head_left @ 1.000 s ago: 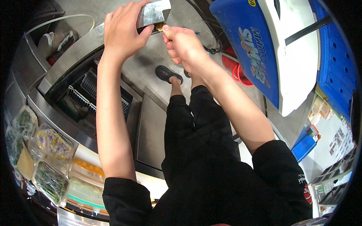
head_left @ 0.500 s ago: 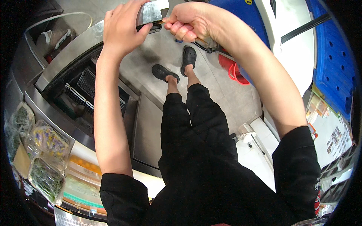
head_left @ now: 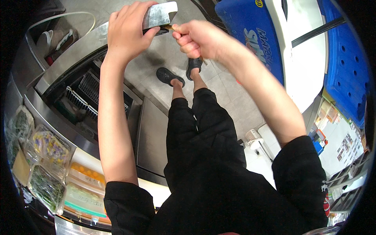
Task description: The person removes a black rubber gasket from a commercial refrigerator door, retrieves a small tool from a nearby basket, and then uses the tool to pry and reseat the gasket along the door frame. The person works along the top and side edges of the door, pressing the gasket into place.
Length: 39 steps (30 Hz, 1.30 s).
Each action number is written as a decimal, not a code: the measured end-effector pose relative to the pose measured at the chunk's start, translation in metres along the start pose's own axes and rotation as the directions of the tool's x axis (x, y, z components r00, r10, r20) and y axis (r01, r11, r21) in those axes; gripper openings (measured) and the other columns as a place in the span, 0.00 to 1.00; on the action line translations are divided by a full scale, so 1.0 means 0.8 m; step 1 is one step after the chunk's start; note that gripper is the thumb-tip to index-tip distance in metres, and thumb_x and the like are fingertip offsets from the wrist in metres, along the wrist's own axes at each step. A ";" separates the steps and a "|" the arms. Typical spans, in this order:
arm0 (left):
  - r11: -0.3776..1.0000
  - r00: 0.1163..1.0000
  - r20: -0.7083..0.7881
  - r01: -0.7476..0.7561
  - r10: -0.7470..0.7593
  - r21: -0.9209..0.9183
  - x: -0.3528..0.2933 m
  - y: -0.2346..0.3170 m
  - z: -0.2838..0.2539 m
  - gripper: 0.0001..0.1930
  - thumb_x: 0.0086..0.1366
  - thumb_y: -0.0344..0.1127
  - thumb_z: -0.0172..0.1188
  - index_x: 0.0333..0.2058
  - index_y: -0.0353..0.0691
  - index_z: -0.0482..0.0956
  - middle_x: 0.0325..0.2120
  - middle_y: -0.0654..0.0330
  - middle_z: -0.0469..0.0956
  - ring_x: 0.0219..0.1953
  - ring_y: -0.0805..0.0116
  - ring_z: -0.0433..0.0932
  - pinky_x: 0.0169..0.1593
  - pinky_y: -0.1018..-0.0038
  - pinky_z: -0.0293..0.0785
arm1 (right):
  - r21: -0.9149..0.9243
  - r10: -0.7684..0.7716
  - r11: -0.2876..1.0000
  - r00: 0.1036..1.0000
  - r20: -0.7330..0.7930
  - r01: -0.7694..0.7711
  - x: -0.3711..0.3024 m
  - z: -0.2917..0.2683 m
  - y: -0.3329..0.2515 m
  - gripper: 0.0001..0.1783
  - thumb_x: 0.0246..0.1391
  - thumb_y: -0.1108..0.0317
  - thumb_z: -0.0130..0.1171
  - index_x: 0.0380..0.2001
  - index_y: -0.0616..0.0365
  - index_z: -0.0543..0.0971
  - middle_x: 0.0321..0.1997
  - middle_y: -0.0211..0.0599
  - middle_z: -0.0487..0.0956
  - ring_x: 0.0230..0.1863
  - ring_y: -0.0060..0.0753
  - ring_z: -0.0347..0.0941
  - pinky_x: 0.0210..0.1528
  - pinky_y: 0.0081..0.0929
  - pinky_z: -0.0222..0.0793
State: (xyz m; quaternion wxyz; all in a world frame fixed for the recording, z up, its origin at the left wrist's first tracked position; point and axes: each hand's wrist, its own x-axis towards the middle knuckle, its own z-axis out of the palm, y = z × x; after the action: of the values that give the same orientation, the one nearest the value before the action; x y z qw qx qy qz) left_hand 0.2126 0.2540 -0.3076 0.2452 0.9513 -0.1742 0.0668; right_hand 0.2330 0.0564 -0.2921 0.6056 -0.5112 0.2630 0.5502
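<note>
My left hand (head_left: 129, 33) grips a shiny silver metal piece (head_left: 164, 10) with a dark underside, fingers over it and thumb along its lower edge. Part of the piece is hidden behind the hand, so its kind does not show. My right hand (head_left: 194, 39) is closed, its thumb and forefinger pinching a thin yellow-brown stick-like thing (head_left: 169, 27). The far end of this thing meets the dark edge of the metal piece beside my left thumb. Too little of it shows to name it.
An opened steel unit with wire racks (head_left: 84, 94) stands at the left. Clear packs of herbs (head_left: 47, 186) and flowers (head_left: 49, 145) lie lower left. A blue cooler box with a white rim (head_left: 258, 51) is at right. My black clogs (head_left: 168, 76) stand on the grey floor.
My right hand has rolled over and lowered slightly, and its forearm has swung down and inward. More of the blue cooler shows; the red handled container is now mostly hidden. My left hand stays put.
</note>
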 end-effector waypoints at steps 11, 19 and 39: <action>1.000 1.000 0.001 0.000 0.000 0.012 0.001 -0.005 0.004 0.31 0.48 0.36 0.71 0.54 0.49 0.74 0.41 0.64 0.77 0.45 0.60 0.75 0.49 0.65 0.65 | 0.153 -0.081 0.983 0.991 -0.105 0.097 0.001 0.025 0.020 0.17 0.70 0.57 0.46 0.26 0.53 0.69 0.16 0.17 0.56 0.13 0.14 0.45 0.14 0.20 0.37; 1.000 1.000 0.008 -0.012 0.012 0.011 -0.001 0.001 0.001 0.32 0.46 0.32 0.70 0.54 0.50 0.73 0.41 0.63 0.77 0.45 0.60 0.75 0.50 0.65 0.64 | -0.087 0.229 0.967 0.969 -0.096 -0.238 0.001 0.011 -0.046 0.15 0.68 0.65 0.44 0.26 0.57 0.68 0.14 0.17 0.57 0.10 0.10 0.44 0.07 0.12 0.40; 0.985 0.983 -0.059 -0.175 0.175 0.005 -0.003 0.001 0.000 0.20 0.49 0.26 0.66 0.43 0.50 0.77 0.53 0.63 0.75 0.48 0.56 0.75 0.50 0.64 0.68 | 0.361 -0.355 0.876 0.934 0.030 0.321 0.028 0.008 0.078 0.20 0.71 0.51 0.45 0.26 0.50 0.68 0.18 0.17 0.55 0.16 0.13 0.45 0.17 0.17 0.39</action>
State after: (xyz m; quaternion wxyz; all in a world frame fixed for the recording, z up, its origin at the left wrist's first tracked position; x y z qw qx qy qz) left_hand 0.2099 0.2544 -0.3077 0.2435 0.9300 -0.2497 0.1162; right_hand 0.1786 0.0633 -0.3304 0.7855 -0.4065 0.2340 0.4038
